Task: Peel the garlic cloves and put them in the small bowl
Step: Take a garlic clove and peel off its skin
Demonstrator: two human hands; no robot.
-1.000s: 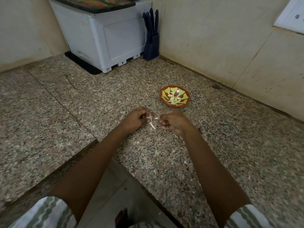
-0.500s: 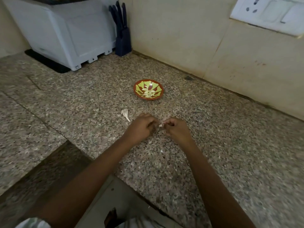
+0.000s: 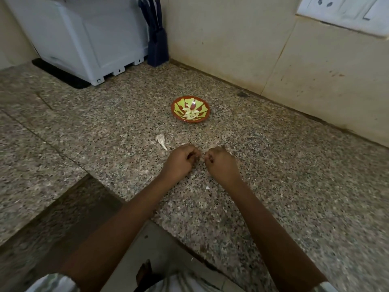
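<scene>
Speckled granite tabletop (image 3: 294, 165) carries one small bowl (image 3: 190, 121) on its far side, its peeled cloves (image 3: 190, 113) heaped too close to count, and one loose garlic piece (image 3: 161, 141) just left of the left hand (image 3: 181, 161). That and the right hand (image 3: 220, 163) are curled, nearly touching. Whatever they pinch is hidden, and a hard tug might flick it off the near edge.

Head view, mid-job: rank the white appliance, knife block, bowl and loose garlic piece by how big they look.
1. White appliance, by far the largest.
2. Knife block and bowl: about alike. The block stands farther back, so I won't rank them.
3. Garlic piece, smallest.
</scene>
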